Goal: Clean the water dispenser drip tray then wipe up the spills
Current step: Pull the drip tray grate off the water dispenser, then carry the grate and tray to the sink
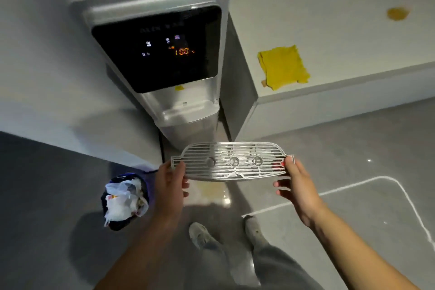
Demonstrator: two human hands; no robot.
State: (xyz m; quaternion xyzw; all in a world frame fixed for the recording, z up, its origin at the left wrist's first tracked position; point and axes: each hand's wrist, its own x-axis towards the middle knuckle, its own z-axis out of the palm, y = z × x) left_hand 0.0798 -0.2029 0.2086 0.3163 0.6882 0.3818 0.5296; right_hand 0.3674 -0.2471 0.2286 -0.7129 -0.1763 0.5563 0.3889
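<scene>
Gripping drip tray grate [231,162] by ends, both hands: L hand [170,186], R hand [297,186]

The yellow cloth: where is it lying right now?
In the head view the yellow cloth lies flat on the white counter right of the water dispenser, near the counter's front edge, in neither hand.

White counter [348,37], yellow cloth [282,67], brown spill [397,13]
</scene>
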